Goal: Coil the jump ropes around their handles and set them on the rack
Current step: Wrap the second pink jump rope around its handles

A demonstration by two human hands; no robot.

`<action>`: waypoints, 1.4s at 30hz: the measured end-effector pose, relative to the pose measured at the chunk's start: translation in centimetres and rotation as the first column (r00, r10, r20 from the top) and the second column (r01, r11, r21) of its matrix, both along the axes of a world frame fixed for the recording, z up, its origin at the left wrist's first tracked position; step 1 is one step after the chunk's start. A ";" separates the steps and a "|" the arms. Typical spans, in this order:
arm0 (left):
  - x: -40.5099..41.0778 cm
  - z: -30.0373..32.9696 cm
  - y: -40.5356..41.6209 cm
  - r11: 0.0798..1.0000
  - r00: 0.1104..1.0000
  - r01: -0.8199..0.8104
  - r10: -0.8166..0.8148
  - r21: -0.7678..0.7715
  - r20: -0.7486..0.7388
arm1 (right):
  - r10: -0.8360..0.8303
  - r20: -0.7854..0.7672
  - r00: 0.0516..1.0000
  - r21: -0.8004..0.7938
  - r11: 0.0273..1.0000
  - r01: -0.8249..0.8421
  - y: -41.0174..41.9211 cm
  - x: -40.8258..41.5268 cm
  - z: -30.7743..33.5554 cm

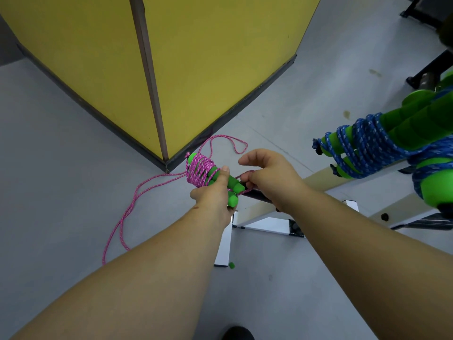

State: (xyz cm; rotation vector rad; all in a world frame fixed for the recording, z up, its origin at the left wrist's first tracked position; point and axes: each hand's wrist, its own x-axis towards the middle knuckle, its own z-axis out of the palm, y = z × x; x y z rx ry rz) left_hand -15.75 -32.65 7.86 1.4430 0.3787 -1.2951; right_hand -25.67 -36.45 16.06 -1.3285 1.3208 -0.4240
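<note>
L hand (215, 195) fingers clamped round green handles (231, 186) w/ pink rope (199, 171) half coiled; R hand (267, 179) pinching rope strand, I see blue-roped set (362, 146) on rack (316, 179) far right

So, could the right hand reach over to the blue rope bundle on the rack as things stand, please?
Probably not yet: the right hand is pinching the pink rope, so it would have to let go first. Otherwise the way to the blue rope bundle on the rack looks open.
</note>
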 end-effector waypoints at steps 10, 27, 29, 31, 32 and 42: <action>-0.2 -1.4 -0.9 0.999 0.960 -0.045 0.051 -0.028 0.274 | 0.199 -0.503 0.841 -0.099 0.953 -0.285 -1.7 1.7 -1.5; -1.1 -1.0 0.4 0.989 0.964 0.147 -0.144 0.005 0.224 | 0.100 -0.630 0.770 -0.228 0.924 -0.306 -1.5 2.2 -0.9; -0.8 -0.2 -0.1 0.978 0.966 0.206 -0.209 0.037 0.150 | 0.123 -0.680 0.722 -0.218 0.907 -0.360 -1.6 2.5 -1.0; -0.2 0.6 -0.7 0.971 0.972 0.236 -0.236 0.046 -0.009 | 0.130 -0.763 0.633 -0.207 0.879 -0.430 -1.9 2.9 -1.0; 0.0 1.1 -0.8 0.962 0.963 0.265 -0.261 0.070 -0.061 | 0.130 -0.798 0.589 -0.204 0.860 -0.467 -1.9 3.2 -0.9; 0.8 1.5 -1.5 0.795 0.804 0.594 -0.582 0.121 -0.123 | 0.163 -0.909 0.383 -0.122 0.776 -0.619 -2.5 4.0 -0.9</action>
